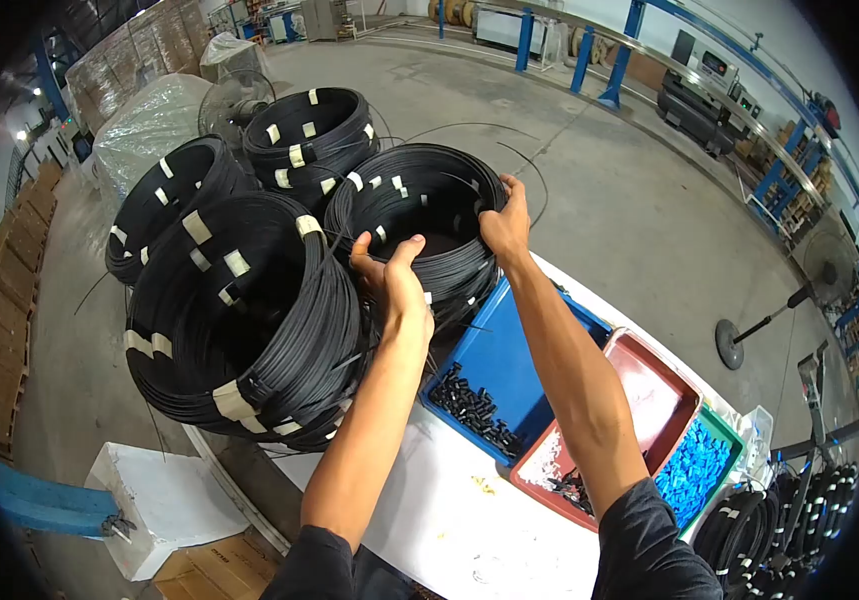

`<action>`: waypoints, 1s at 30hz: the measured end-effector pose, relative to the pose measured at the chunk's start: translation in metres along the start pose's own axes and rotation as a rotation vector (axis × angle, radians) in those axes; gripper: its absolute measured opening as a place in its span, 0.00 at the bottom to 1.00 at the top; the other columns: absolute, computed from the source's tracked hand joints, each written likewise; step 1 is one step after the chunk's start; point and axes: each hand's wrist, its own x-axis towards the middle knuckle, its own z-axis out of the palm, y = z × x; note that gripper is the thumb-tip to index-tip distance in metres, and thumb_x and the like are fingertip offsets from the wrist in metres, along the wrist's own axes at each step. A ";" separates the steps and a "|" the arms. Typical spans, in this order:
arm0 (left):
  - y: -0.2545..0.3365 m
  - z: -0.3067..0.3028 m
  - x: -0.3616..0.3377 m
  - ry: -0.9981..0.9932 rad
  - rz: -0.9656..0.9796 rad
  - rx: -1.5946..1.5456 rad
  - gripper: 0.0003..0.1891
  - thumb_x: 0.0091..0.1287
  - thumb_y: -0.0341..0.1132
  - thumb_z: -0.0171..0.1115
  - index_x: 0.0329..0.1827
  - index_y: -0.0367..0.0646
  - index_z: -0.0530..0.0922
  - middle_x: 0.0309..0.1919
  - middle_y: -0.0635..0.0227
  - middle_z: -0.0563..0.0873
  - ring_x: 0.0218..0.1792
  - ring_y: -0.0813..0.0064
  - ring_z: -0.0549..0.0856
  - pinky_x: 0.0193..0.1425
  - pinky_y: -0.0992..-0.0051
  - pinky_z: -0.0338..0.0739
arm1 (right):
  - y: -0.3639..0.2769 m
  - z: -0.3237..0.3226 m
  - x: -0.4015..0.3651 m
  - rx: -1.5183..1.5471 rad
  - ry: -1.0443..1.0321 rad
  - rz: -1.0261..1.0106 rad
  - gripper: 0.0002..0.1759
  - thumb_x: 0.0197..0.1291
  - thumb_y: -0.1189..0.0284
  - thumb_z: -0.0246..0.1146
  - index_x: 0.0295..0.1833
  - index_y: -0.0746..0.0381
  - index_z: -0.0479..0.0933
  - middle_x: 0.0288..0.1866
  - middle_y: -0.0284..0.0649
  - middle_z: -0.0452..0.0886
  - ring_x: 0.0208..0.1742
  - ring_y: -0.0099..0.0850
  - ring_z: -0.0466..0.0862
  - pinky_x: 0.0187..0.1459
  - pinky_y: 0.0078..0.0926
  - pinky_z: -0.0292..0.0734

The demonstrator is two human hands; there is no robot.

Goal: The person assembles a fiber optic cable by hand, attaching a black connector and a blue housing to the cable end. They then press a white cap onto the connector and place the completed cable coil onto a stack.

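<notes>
A tall coil of black cable (429, 265), bound with pale tape strips, stands at the far end of the white table. My right hand (506, 222) grips its right rim, the thumb inside and the fingers over the outer side. On the near left side of that coil, my left hand (389, 280) holds the cable wall, thumb and forefinger pointing up at the rim; its other fingers are hidden. Close to my left forearm sits a larger taped black coil (249, 320). Loose cable ends stick out from the coils.
Blue (494, 345), red (684, 375) and green (734, 440) bins hold small parts on the white table (429, 510). More coils (309, 140) stand behind. A pedestal fan (729, 343) is at right, a white box (164, 510) at lower left, stacked cartons (9, 310) along the left.
</notes>
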 end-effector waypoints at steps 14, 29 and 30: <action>-0.024 -0.128 -0.145 -0.693 0.111 -0.546 0.22 0.81 0.48 0.50 0.74 0.56 0.64 0.64 0.61 0.77 0.60 0.58 0.81 0.58 0.51 0.82 | 0.012 -0.240 -0.143 0.761 -0.112 0.030 0.46 0.41 0.96 0.53 0.72 0.65 0.68 0.66 0.47 0.72 0.49 0.31 0.82 0.61 0.29 0.84; -0.125 -0.415 -0.306 -1.447 0.204 0.167 0.55 0.59 0.30 0.76 0.79 0.60 0.40 0.81 0.47 0.37 0.51 0.58 0.80 0.45 0.63 0.88 | 0.143 -0.380 -0.530 0.270 -0.125 -0.060 0.40 0.38 0.92 0.54 0.65 0.66 0.75 0.79 0.54 0.69 0.80 0.37 0.68 0.80 0.34 0.58; -0.133 -0.431 -0.309 -1.465 0.163 0.164 0.54 0.58 0.27 0.74 0.78 0.60 0.42 0.81 0.49 0.36 0.53 0.58 0.79 0.47 0.63 0.87 | 0.145 -0.379 -0.548 0.284 -0.105 -0.059 0.40 0.38 0.92 0.54 0.65 0.67 0.75 0.79 0.54 0.69 0.81 0.39 0.68 0.80 0.34 0.58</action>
